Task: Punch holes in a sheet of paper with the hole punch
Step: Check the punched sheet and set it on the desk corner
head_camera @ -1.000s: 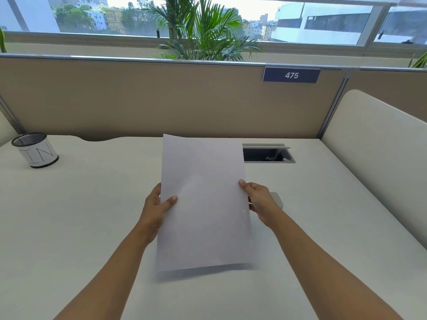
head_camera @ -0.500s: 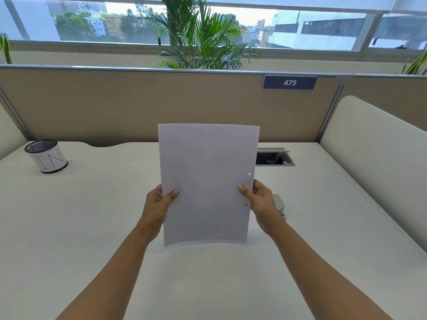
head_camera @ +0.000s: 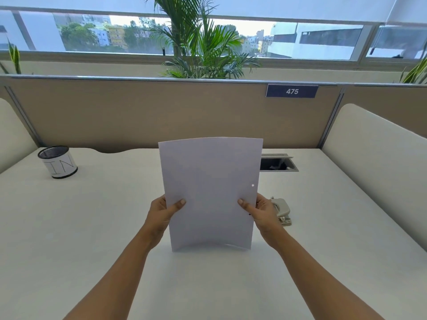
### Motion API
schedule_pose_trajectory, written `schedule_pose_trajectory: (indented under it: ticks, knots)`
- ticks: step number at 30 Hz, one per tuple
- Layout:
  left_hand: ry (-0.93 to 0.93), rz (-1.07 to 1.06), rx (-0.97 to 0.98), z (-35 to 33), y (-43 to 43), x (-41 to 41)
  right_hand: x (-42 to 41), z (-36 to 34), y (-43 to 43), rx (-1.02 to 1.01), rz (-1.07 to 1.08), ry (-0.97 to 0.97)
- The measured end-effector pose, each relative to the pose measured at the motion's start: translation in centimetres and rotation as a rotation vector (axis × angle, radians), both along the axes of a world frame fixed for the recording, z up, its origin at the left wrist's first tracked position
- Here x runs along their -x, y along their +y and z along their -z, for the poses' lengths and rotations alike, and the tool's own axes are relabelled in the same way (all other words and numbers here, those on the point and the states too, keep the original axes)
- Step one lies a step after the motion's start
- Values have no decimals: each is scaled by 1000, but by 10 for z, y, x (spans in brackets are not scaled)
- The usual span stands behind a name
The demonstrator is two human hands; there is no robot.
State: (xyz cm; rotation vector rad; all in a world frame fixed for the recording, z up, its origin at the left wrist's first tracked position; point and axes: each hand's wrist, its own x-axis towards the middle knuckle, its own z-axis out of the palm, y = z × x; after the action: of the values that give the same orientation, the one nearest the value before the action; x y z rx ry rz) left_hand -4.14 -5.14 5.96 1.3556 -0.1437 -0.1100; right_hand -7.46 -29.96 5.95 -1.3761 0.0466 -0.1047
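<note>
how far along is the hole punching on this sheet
Done: two holes show near the right edge of the sheet of paper. In hand: left hand and right hand hold it upright above the desk. The hole punch sits untouched behind the right hand. Nothing obvious is left except setting the sheet down.

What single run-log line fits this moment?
left hand, right hand: hold sheet of paper upright | holes: two, right edge | hole punch: on desk

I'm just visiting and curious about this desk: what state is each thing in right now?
Sheet of paper: held upright off the desk, slightly bowed, two holes near its right edge.
Left hand: gripping the sheet's left edge.
Right hand: gripping the sheet's right edge.
Hole punch: resting on the desk, untouched.
Mesh cup: standing upright.
Desk hatch: open.
</note>
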Motion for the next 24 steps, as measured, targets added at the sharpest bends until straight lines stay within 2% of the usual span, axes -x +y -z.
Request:
schedule_pose_trajectory:
  ticks: [17,24]
  knots:
    - [-20,-79,-20,-6,-1,-3,-10,-4,-1,9,44,-20]
    - [17,-51,-43,-4,-1,-2,-11,4,-2,7,19,-2]
